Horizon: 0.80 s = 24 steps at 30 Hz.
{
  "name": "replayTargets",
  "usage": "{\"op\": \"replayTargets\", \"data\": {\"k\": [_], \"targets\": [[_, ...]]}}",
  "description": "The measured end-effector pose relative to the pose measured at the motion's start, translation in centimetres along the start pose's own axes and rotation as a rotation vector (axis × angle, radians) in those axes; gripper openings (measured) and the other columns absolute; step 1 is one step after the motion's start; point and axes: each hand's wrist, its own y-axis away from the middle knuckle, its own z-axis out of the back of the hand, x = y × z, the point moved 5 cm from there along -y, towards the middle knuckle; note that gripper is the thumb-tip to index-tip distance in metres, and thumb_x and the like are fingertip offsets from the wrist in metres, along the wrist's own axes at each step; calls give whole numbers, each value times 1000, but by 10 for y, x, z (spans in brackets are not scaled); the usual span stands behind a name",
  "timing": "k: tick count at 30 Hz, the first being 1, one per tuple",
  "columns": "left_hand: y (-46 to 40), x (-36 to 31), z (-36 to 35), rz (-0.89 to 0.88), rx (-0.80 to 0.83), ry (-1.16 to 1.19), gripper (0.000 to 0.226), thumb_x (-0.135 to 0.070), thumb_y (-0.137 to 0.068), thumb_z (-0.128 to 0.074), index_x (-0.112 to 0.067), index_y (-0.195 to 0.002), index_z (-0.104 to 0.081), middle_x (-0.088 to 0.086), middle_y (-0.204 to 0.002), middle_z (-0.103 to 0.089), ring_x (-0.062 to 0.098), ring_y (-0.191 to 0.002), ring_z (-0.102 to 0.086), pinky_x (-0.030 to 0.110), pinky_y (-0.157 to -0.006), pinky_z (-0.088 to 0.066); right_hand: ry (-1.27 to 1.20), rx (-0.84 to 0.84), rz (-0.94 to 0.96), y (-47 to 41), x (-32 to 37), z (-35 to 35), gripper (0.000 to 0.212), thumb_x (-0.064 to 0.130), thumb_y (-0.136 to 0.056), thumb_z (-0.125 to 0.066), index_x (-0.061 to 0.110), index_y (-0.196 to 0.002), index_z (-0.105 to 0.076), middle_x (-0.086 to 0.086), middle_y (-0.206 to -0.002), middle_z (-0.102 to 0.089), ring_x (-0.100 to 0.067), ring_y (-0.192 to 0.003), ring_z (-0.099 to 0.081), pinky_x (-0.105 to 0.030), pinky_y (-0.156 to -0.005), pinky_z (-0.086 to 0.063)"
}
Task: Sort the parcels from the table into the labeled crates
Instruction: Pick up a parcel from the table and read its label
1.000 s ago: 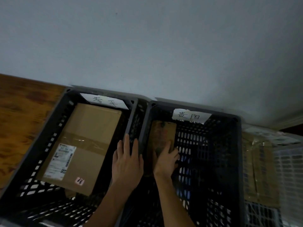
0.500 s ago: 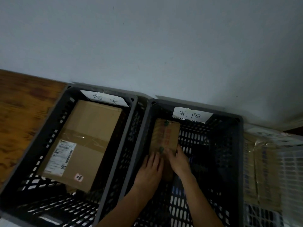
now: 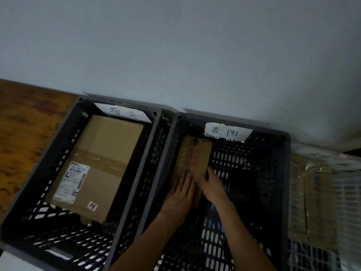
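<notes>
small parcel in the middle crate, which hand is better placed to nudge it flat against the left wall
Right. The right hand lies on the small parcel's open side and can push leftward; the left hand is wedged against that wall.

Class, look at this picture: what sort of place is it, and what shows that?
Probably a parcel-sorting area: dark slotted crates carry handwritten paper labels, and a taped cardboard box bears a shipping label.
</notes>
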Motion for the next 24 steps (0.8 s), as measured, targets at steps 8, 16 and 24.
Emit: {"op": "replayTargets", "data": {"k": [8, 16, 24], "targets": [[-5, -1, -4, 32, 7, 25, 92, -26, -100, -50, 2, -153, 19, 25, -160, 25, 40, -151, 15, 49, -125, -8, -22, 7, -2, -1, -2, -2, 48, 38, -108, -43, 32, -155, -35, -4, -142, -57, -14, -105, -53, -22, -86, -40], [-10, 7, -4, 29, 6, 33, 110, -22, -88, -67, -1, -154, 19, 22, -162, 23, 37, -153, 11, 47, -125, -11, -3, 10, -6, -2, -1, -2, 50, 38, -107, -44, 29, -155, -34, -4, -141, -58, -23, -119, -58, -26, -91, -45], [-1, 6, 15, 76, 24, 67, 99, -39, -96, -61, -6, -158, 8, 19, -166, 8, 32, -154, -2, 41, -124, -11, 161, 30, -61, 14, 14, 10, 55, 40, -108, -43, 18, -157, -29, -8, -149, -50, -30, -132, -52, -27, -96, -41]]}}
